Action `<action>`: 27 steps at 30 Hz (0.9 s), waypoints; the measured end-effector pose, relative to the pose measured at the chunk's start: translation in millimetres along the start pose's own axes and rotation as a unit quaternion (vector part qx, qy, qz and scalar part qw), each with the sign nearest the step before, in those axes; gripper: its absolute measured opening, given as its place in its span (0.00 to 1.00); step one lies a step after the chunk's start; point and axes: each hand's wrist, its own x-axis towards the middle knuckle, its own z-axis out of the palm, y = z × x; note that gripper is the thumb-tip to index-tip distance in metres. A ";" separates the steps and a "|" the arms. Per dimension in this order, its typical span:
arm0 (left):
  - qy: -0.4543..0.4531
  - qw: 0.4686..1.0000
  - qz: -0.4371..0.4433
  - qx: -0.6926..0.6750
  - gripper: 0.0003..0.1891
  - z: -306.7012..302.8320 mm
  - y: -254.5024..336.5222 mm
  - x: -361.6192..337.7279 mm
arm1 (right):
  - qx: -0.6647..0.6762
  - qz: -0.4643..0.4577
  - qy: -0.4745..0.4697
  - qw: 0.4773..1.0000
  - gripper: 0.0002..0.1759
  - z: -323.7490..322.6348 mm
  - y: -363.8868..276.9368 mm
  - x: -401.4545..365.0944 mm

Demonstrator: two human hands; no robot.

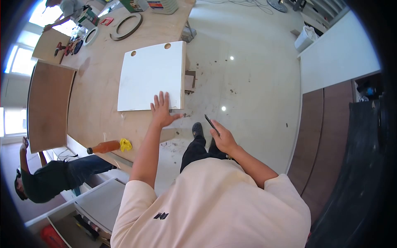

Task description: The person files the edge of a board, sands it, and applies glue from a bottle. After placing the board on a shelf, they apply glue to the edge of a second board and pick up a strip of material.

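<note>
My left hand (pixel 162 111) lies with fingers spread on the near edge of a white cabinet door panel (pixel 151 76). The panel lies flat on the wooden worktable with two round hinge holes along its far edge, and its right side is at the table's edge. Over the floor to the right, my right hand (pixel 224 139) is closed around a slim black object (pixel 212 125). This points up and away from me, and I cannot tell its exact kind. Nearer me on the table lies an orange bottle (pixel 105 147) beside a crumpled yellow piece (pixel 125 144).
Rolls of edge banding (pixel 126 26), a white container (pixel 162 5) and a red drill (pixel 59 49) sit on the far part of the table (pixel 99 82). Two people work on the left, one by a brown board (pixel 50 106). Brown cabinet doors (pixel 308 136) line the right; debris dots the floor.
</note>
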 end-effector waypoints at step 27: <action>0.200 0.458 -0.241 -0.832 0.13 56.9 -74.2 -128.8 | -0.386 -0.304 -0.225 0.842 0.42 85.4 -45.4 203.2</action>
